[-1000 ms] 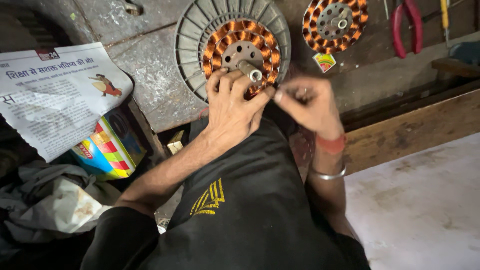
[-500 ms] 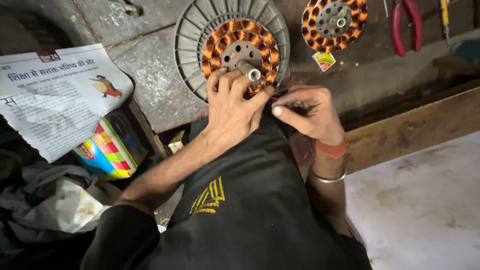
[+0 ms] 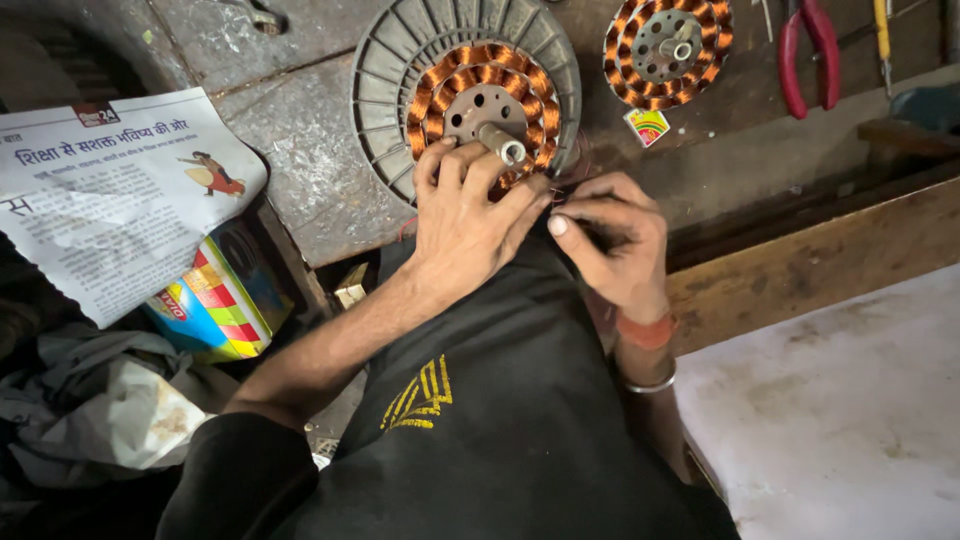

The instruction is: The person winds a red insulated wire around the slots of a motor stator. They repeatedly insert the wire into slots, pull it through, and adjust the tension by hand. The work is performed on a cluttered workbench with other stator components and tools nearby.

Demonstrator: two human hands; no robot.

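Left hand [image 3: 462, 225] lies flat, fingers spread, on the lower edge of the copper-wound fan stator [image 3: 482, 98] in its grey ribbed housing [image 3: 385, 90], at the surface's near edge. Right hand [image 3: 612, 240] touches it, fingertips pinched on thin copper wire [image 3: 556, 192] beside the windings. Second stator [image 3: 668, 48] and red-handled pliers [image 3: 806, 50] lie toward the far right.

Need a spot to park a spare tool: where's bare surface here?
Free: the pale slab at lower right, below the wooden rail; also grey floor between newspaper and finned stator. Crowded: around both hands, and near the second stator and pliers.
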